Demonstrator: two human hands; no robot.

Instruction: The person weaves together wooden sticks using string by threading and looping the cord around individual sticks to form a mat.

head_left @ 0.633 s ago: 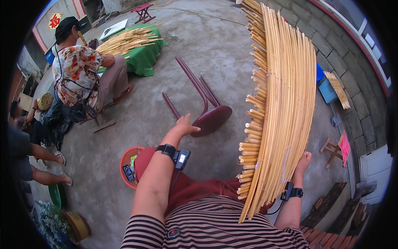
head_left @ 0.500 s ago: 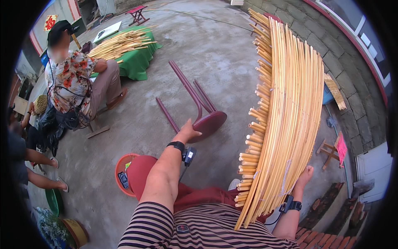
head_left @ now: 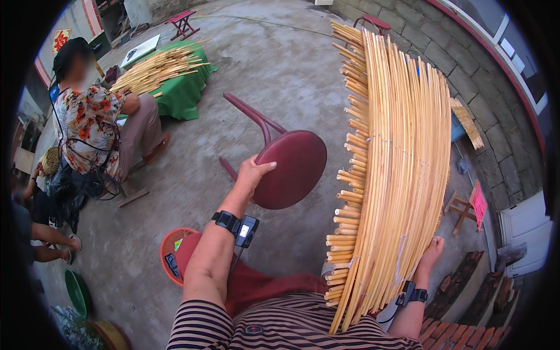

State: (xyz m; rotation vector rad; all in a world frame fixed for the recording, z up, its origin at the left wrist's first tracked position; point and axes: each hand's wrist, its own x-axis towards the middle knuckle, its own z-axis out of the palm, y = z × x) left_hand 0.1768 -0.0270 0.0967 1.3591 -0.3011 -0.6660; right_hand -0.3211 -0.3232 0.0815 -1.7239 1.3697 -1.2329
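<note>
My left hand grips the rim of a round dark red stool, thumb on top of the seat and fingers hidden beneath. The stool is tilted in the air, its legs pointing away to the upper left. On my right spreads a long mat of straw-coloured reed sticks, bound with thin strands, with cut stick ends jutting out along its left side. My right hand is closed at the mat's lower right edge; its fingers are partly hidden.
Left, a seated person in a flowered shirt works by a green-covered table with loose sticks. An orange bucket stands near my left knee, and a green basin lies further left. A folding stool and a brick wall are at right.
My left hand has lifted and turned the stool, so its seat top now shows more fully toward me. The mat has shifted slightly left in view, still at my right hand.
</note>
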